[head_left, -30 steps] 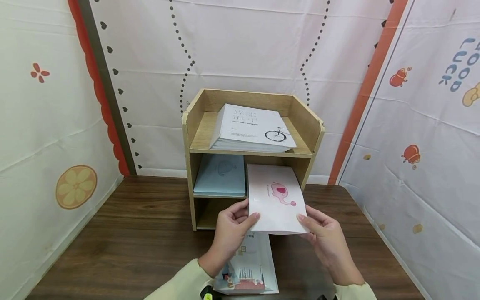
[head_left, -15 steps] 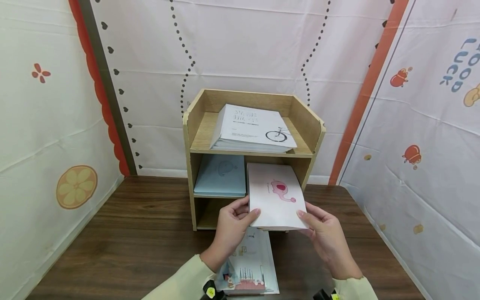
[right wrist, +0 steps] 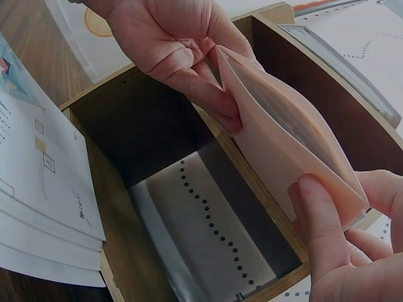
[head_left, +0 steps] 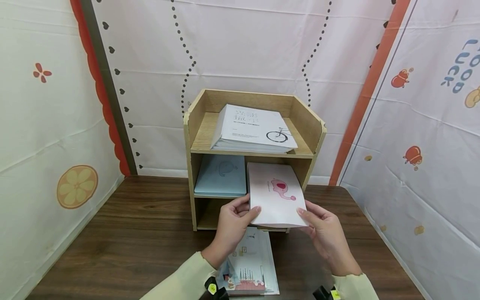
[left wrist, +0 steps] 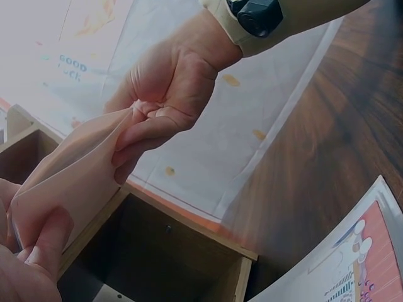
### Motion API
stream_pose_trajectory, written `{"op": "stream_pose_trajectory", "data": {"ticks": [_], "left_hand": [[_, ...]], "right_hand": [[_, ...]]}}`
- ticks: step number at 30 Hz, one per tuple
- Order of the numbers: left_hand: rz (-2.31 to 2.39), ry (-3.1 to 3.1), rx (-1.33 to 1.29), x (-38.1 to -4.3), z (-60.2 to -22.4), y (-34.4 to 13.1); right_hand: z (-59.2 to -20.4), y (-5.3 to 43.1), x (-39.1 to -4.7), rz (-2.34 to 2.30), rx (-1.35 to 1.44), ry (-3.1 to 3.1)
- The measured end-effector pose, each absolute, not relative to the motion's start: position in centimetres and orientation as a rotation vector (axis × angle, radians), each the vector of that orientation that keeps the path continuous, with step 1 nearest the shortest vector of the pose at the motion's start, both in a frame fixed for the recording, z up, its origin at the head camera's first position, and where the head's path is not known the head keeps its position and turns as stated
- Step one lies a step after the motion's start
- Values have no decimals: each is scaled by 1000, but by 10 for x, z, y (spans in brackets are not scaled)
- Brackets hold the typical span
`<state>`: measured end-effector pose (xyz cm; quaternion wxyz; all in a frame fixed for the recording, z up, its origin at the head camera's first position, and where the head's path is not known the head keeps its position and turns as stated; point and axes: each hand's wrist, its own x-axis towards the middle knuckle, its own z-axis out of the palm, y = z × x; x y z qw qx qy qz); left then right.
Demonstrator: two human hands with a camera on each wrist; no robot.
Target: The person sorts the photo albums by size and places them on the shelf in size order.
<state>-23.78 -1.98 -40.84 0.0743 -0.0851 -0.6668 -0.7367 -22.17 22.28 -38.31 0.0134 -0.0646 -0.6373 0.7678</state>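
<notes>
Both hands hold a pale pink notebook [head_left: 277,196] with a pink elephant on its cover. My left hand [head_left: 231,227] pinches its left edge near the front corner, thumb on top. On the opposite edge my right hand [head_left: 327,235] grips likewise. The notebook's far part lies within the middle level of a small wooden shelf [head_left: 189,183], on the right side. Pale blue notebooks [head_left: 220,177] lie beside it at the left. In the right wrist view, the covers of the pink notebook [right wrist: 252,126] bow apart, showing pages between.
A thick stack of white books [head_left: 251,127] with a bicycle drawing lies on the shelf's top. More books [head_left: 249,266] lie on the dark wooden table [head_left: 150,233] in front, beneath the hands. Printed white cloth [head_left: 240,50] surrounds the table.
Both hands have shifted slightly forward with the pink notebook, so its front edge is nearer the shelf. The blue notebooks and the other books stay in place.
</notes>
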Motion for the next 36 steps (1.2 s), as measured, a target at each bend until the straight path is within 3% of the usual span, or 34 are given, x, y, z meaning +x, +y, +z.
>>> {"op": "stream_pose_trajectory", "data": {"ticks": [36], "left_hand": [[-2170, -2009, -245, -252, -408, -19]], "right_hand": [[-382, 221, -234, 2397, -199, -1984]]}}
